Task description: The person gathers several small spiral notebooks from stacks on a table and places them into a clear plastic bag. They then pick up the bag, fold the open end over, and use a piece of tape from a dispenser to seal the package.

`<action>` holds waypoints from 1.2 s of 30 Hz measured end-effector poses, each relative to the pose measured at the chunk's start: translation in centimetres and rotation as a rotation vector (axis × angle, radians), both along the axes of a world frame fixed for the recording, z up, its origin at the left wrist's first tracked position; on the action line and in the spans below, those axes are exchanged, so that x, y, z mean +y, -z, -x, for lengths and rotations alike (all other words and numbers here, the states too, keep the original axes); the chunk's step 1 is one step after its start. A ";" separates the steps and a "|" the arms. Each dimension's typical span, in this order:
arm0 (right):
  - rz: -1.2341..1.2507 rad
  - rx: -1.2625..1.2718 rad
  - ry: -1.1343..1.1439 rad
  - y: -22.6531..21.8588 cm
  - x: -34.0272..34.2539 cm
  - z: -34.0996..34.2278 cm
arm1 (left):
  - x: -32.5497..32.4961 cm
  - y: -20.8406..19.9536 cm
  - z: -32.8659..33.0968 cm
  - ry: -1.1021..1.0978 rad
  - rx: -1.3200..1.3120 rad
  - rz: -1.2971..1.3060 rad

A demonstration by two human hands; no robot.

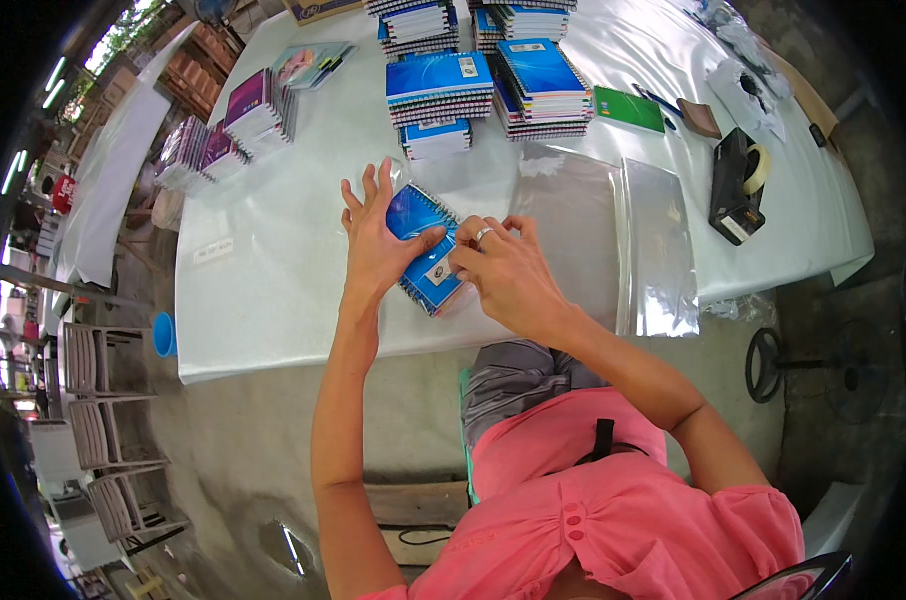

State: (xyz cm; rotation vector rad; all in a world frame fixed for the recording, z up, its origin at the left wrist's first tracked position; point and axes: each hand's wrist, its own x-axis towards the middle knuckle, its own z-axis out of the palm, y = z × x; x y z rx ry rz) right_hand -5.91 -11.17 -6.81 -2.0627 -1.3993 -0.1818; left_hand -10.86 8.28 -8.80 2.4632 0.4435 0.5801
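Workroom with a grey concrete floor, seen from above and read from left to right. At far left, pale slatted chairs stand in a row, and a blue bucket sits just beside the corner of a surface covered in glossy white sheeting. Near its left edge stand stacks of purple spiral notebooks, with a thin colourful booklet behind them. Toward the front, the left grip is open: fingers spread and pointing away from the body, thumb laid across the cover of a small blue spiral notebook. This notebook lies aslant on the surface between the two hands, its coil along the upper right side. The right grip, a ring on one finger, has its fingers bent together at the notebook's right side; whether they pinch anything cannot be told. Farther back rise stacks of blue notebooks. To the right lie clear plastic sleeves, a green notebook beyond them, then a black tape dispenser bearing a pale roll. At far right, a dark fan stands off the surface.
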 end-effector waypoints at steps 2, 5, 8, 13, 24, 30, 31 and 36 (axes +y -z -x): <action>0.004 0.021 -0.004 0.0 0.0 0.0 | 0.0 -0.2 0.0 -0.003 0.007 0.006; -0.031 0.090 0.010 0.4 -0.2 0.0 | -0.1 -0.3 -0.1 -0.002 0.009 0.005; -0.063 0.097 0.024 0.7 -0.4 0.0 | 0.0 0.0 0.0 -0.003 0.006 0.003; -0.025 -0.012 0.016 0.6 -0.5 0.3 | -0.2 -0.1 -0.1 -0.007 0.005 0.037; -0.001 -0.095 0.007 0.7 -0.3 0.4 | -0.1 0.0 -0.1 -0.014 0.014 0.036; -0.025 -0.104 0.015 0.5 -0.1 0.6 | -0.1 -0.2 -0.1 -0.022 0.017 0.043; -0.025 -0.105 0.017 0.6 -0.2 0.6 | -0.1 -0.2 -0.1 -0.020 0.016 0.043; -0.043 0.125 0.036 0.1 0.0 -0.2 | -0.2 -0.3 0.0 -0.027 0.031 0.039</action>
